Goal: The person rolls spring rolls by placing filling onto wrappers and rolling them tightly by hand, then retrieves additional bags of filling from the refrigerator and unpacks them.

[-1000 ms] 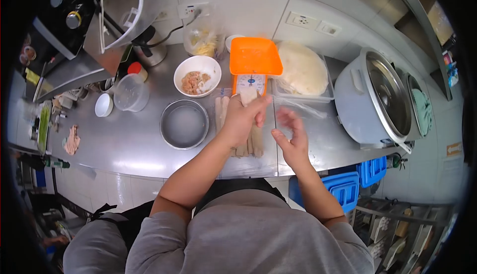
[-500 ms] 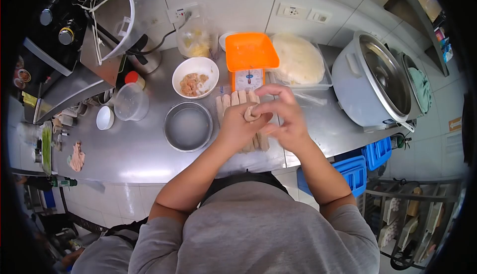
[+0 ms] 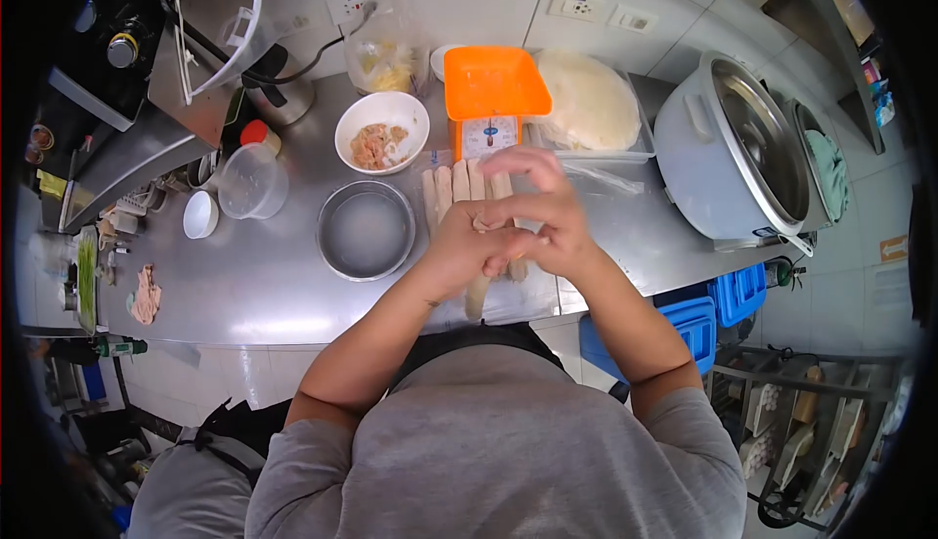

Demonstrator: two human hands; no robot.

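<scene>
Rolls (image 3: 445,187), at least five, are lined up on a steel worktop (image 3: 244,295); another pale roll (image 3: 477,300) is enclosed, partly hidden, by the curled left hand (image 3: 461,251), touched by the half-open right hand (image 3: 549,218). Pinkish filling (image 3: 373,146) is held in one white bowl (image 3: 410,121), pale round sheets (image 3: 589,99) in one clear tray (image 3: 637,153). Lettering on one orange scale (image 3: 496,85) cannot be read.

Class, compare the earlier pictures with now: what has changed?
The right hand, first apart, has moved leftward to the left hand, above the pale rolls. The piece that the left hand held up can't be made out clearly now. The orange scale, metal pan and white bowl stayed put.
</scene>
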